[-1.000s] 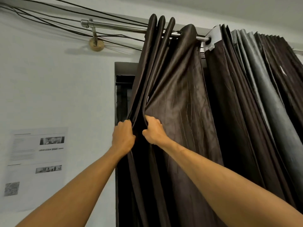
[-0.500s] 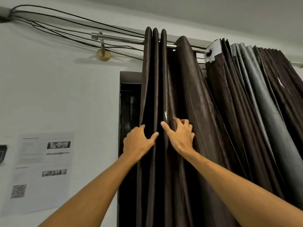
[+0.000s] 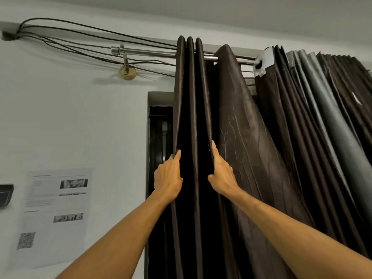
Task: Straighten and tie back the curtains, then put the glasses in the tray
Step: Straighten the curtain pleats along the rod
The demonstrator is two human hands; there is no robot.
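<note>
Hands have spread apart since half a second ago. They were splayed close together on the front of the pleats, and now each sits on its own side of the bundle.

The left hand [image 3: 169, 176] is at the left edge of the curtain [image 3: 201, 117], thumb in front and fingers [image 3: 178, 156] tucked behind, so it's pinching that edge. The right hand [image 3: 223, 176] lies along a fold on the right side. One finger points straight up and the thumb is sunk in the crease, so I can't tell if it's really gripping or just pressing.

Progress-wise I'd call it early. Three pleats up at the rod [image 3: 149, 51] are stacked tight and straight, but the panel right of them still bellies out wide. No tie-back on anything yet. Glasses and tray aren't in view, so that part looks untouched.

The fabric is dark brown with a slight sheen and fine wrinkle lines on the broad panel, and it looks heavy enough to hang in clean tubes. The rod is shiny metal. Further right hangs a second bunch [image 3: 322, 137], partly grey.
</note>
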